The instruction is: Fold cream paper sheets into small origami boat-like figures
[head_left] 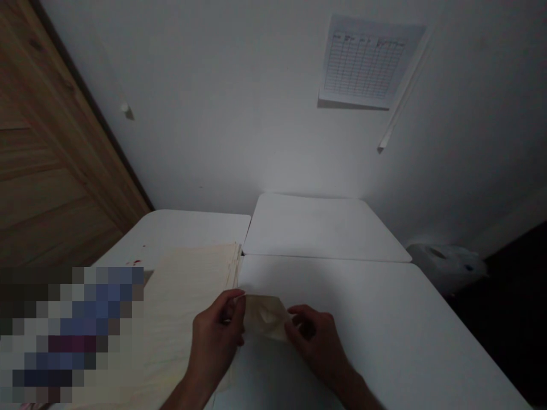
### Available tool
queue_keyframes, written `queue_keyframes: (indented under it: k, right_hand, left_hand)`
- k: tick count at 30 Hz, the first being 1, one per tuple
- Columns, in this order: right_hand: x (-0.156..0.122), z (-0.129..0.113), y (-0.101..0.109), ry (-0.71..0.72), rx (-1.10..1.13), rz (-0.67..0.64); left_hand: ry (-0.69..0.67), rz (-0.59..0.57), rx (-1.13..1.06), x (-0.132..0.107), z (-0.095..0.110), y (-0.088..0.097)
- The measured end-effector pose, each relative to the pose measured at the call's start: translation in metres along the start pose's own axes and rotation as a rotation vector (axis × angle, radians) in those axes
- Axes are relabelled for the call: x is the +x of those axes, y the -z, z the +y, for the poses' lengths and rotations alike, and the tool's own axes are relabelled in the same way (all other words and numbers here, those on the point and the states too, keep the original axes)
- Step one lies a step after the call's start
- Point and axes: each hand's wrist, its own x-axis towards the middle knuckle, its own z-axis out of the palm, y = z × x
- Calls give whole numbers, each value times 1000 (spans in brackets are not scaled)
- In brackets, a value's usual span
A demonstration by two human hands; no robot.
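Low in the centre of the frame, a thin beige sheet (260, 304) is pinched at its left side by the left hand (217, 327) and at its right by the right hand (318, 339), over a white table (384, 319). Light, even tension between both pinches should keep it flat without tearing.
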Motion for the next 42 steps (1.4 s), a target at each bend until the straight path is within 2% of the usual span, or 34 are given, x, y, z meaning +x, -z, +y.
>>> queue_keyframes:
  k: [3, 7, 13, 16, 19, 25, 30, 33, 38, 42]
  right_hand:
    - [1, 4, 0, -23, -18, -1]
    - [2, 8, -2, -51, 18, 29]
    - [6, 9, 2, -73, 18, 156]
    - [6, 7, 6, -76, 13, 228]
    - [5, 6, 8, -55, 32, 259]
    - [4, 11, 9, -65, 84, 231]
    - [7, 10, 14, -25, 22, 270]
    - [8, 9, 17, -12, 42, 246]
    - [9, 8, 13, -46, 158, 130]
    - [7, 5, 6, -47, 182, 91]
  left_hand:
    - [-6, 37, -18, 2, -5, 2]
    - [-6, 8, 10, 0, -8, 1]
    - [-207, -51, 350, 2, -11, 1]
    - [-248, -111, 413, 2, -12, 2]
    - [-263, -157, 425, 0, -12, 2]
    - [-248, -194, 452, -3, -13, 0]
    - [-245, -265, 619, -4, -6, 2]
    - [-224, -295, 602, 2, -2, 5]
    - [-104, -491, 367, 9, -2, 4]
    - [-121, -647, 365, 3, -1, -3]
